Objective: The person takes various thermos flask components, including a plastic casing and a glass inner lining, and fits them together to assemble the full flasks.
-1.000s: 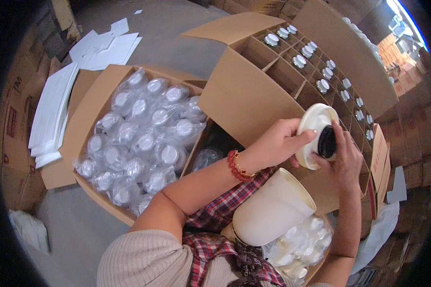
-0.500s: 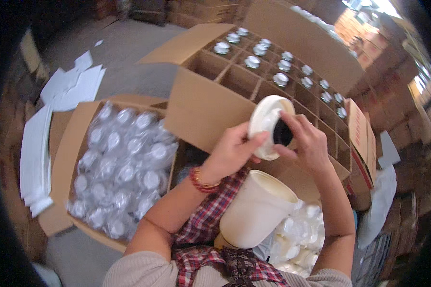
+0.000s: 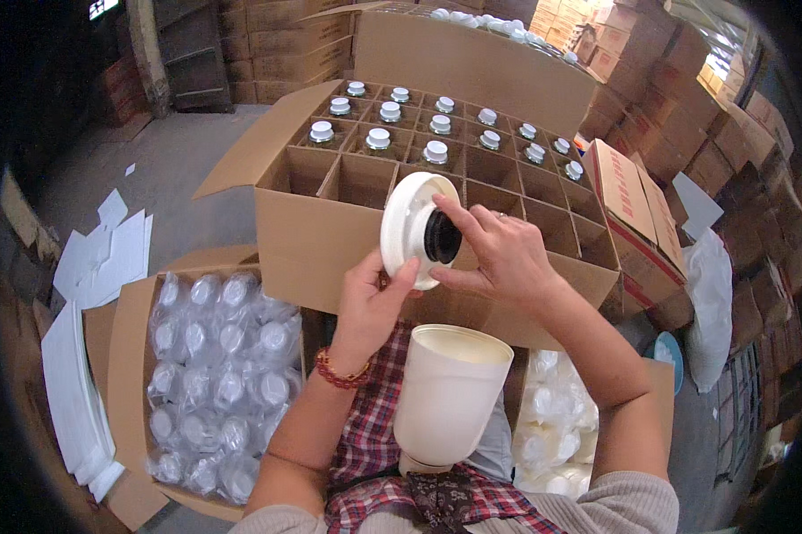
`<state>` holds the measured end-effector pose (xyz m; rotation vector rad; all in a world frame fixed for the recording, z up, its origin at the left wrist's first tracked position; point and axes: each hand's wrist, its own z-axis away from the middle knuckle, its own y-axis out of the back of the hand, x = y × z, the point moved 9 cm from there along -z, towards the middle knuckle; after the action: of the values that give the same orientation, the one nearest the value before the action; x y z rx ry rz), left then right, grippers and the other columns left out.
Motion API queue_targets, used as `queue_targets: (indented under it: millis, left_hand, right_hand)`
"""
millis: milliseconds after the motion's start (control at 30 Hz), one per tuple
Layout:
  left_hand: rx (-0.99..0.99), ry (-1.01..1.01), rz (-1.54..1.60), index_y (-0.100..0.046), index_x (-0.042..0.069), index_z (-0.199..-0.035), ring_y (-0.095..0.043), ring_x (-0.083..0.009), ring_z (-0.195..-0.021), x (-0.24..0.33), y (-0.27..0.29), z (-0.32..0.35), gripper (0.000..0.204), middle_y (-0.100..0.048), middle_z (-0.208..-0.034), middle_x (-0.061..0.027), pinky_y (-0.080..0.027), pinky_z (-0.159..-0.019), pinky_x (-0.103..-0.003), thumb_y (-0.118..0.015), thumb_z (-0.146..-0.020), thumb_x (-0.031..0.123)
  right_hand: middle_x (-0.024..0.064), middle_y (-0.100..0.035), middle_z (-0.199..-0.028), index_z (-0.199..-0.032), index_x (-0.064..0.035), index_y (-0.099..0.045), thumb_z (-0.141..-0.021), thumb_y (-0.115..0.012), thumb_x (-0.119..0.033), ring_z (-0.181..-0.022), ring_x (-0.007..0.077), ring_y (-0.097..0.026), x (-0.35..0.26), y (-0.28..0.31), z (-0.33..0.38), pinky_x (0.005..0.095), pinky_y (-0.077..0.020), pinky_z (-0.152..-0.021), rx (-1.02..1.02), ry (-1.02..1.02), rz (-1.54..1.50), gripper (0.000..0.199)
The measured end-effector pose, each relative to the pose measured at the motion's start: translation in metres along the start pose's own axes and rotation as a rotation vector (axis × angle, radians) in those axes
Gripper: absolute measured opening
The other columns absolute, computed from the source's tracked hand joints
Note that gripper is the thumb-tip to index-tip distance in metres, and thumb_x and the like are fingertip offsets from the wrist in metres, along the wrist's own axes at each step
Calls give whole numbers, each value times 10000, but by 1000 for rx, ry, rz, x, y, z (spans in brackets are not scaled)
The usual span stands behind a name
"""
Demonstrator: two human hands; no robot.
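My left hand [image 3: 370,298] grips the rim of a round white lid [image 3: 406,227], held up on edge in front of me. My right hand [image 3: 494,254] has its fingers on a black round piece [image 3: 441,238] at the lid's centre. Below the hands a tall white plastic container [image 3: 447,392] stands open-mouthed on my lap. Behind the lid is a large cardboard box with dividers [image 3: 330,222]; its far cells hold several white-capped jars [image 3: 380,138], its near cells are bare.
On my left an open carton [image 3: 129,329] holds several plastic-wrapped clear parts [image 3: 218,374]. Another box of white wrapped pieces [image 3: 552,427] sits at my right. White flat sheets [image 3: 81,356] lie on the floor at left. Stacked cartons [image 3: 712,133] line the back and right.
The view has tilted up toward the divided box. Both hands keep hold of the lid, with the right fingers still on its black centre piece.
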<state>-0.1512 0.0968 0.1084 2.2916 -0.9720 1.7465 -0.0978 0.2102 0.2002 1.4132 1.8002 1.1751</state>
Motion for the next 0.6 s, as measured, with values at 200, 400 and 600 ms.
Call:
queue_targets:
  millis: [200,400,600]
  left_hand:
    - [-77,25,-41,-527,-28,-1234,-651,-144,-879,14,-23,3,354,-649,-1047,-88,-541,-743,-291,-590,-932,144]
    - [-33,-437,-868,-506,-13,-1273,-648,-238,-950,46,-38,8,440,-626,-1091,-154,-531,-809,-385,-642,-876,122]
    - [21,131,-10,-544,-16,-1193,-669,-193,-881,12,-1,-2,314,-651,-1061,-112,-594,-680,-317,-514,-946,175]
  right_hand:
    - [137,-640,-910,-1336,-56,-406,-829,-631,-513,-751,329,-657,16,11,7,407,-534,-628,269,-9,-175,718]
    - [45,-530,-704,-1275,-18,-418,-956,-431,-509,-586,81,-517,30,-69,19,233,-412,-453,-1,-758,-1572,585]
    - [138,-626,-982,-1317,-72,-420,-810,-602,-590,-764,284,-670,6,7,16,350,-530,-593,268,-35,-115,747]
